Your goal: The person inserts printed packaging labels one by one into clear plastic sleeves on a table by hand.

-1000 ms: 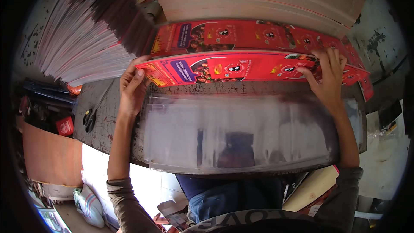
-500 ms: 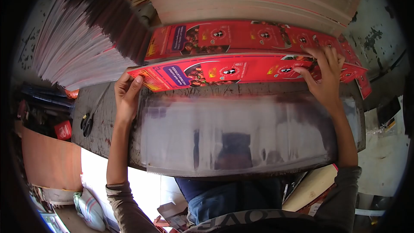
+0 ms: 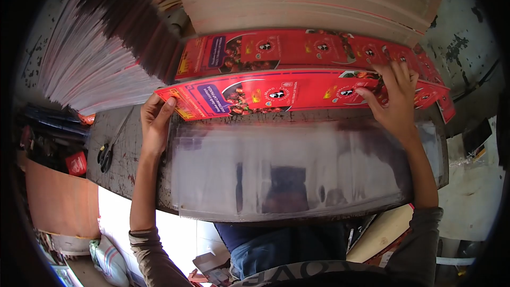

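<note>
A long red printed cardboard sheet [image 3: 311,95] with food pictures and panda logos stretches between my two hands, tilted with its printed face toward me. My left hand [image 3: 156,122] pinches its left end, thumb in front and fingers behind. Towards the right end, my right hand [image 3: 396,101] grips it with the thumb on the printed face and the fingers over the top edge. Just behind it lies another red printed sheet [image 3: 289,48]. Nearer to me, a pile of clear plastic sleeves [image 3: 212,175] lies flat on the worn dark table [image 3: 127,165].
A tall fanned stack of printed sheets [image 3: 101,69] stands at the left, and a large stack of brown cardboard [image 3: 308,0] at the back. Black scissors [image 3: 106,154] lie on the table's left side. A white sack [image 3: 110,260] is on the floor, lower left.
The held sheet has shifted slightly left, and its printed face shows a little more. Both hands keep their hold on it.
</note>
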`<action>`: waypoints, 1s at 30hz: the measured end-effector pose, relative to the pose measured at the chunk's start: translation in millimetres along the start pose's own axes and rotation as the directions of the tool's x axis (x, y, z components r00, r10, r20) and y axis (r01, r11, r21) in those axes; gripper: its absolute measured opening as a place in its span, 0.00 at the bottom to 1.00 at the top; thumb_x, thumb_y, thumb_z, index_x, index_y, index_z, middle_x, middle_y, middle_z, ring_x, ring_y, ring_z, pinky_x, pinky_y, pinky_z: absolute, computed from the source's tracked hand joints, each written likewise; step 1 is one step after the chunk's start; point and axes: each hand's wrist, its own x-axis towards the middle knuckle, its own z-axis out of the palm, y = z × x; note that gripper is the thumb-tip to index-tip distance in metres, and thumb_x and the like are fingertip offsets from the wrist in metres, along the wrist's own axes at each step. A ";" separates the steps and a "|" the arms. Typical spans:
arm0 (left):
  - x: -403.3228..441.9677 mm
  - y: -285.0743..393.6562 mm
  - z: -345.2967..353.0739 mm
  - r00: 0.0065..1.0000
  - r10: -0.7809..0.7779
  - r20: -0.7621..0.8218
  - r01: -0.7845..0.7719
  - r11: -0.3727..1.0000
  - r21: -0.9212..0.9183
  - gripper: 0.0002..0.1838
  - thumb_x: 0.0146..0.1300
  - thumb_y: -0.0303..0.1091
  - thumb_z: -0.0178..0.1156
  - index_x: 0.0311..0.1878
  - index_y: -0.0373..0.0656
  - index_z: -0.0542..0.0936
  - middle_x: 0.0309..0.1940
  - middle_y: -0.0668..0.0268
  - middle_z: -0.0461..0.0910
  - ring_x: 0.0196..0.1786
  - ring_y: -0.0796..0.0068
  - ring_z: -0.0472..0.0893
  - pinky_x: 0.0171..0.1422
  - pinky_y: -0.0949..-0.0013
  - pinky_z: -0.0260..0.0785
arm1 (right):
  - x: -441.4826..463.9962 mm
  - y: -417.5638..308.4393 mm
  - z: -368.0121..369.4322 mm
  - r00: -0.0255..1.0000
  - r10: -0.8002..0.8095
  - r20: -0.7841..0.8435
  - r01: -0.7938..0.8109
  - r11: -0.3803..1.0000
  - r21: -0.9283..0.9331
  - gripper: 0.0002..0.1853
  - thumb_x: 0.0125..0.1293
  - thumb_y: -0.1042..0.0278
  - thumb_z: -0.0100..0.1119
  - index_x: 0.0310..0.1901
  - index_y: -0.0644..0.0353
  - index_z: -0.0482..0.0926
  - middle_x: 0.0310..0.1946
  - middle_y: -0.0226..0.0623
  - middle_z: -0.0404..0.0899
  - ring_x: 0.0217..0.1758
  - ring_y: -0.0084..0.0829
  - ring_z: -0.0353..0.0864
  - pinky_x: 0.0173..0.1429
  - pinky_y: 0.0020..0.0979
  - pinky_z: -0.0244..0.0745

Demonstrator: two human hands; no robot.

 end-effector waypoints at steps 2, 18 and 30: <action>-0.3 0.3 0.0 1.000 0.002 0.005 -0.002 1.000 -0.011 0.10 0.63 0.30 0.56 0.45 0.35 0.77 0.39 0.67 0.79 0.45 0.81 0.74 0.55 0.73 0.63 | -0.3 -0.6 -0.1 1.000 -0.009 -0.011 0.009 1.000 -0.003 0.22 0.49 0.52 0.67 0.40 0.58 0.75 0.32 0.32 0.70 0.39 0.33 0.67 0.47 0.36 0.54; 1.6 4.3 1.6 0.999 0.016 -0.046 -0.016 1.000 -0.006 0.19 0.62 0.38 0.56 0.52 0.38 0.70 0.40 0.67 0.75 0.46 0.80 0.74 0.57 0.72 0.62 | -3.6 -1.0 -1.6 0.999 -0.030 -0.019 0.029 0.999 -0.039 0.23 0.50 0.53 0.67 0.41 0.59 0.74 0.33 0.33 0.71 0.40 0.35 0.68 0.50 0.39 0.55; 2.9 2.7 -8.2 0.999 0.037 -0.029 -0.036 0.999 0.040 0.11 0.62 0.37 0.53 0.44 0.42 0.72 0.38 0.70 0.74 0.45 0.80 0.72 0.56 0.69 0.61 | -3.8 -1.4 -1.3 0.999 -0.040 -0.034 0.039 0.999 -0.034 0.22 0.50 0.54 0.67 0.42 0.59 0.74 0.33 0.34 0.71 0.41 0.36 0.68 0.53 0.40 0.55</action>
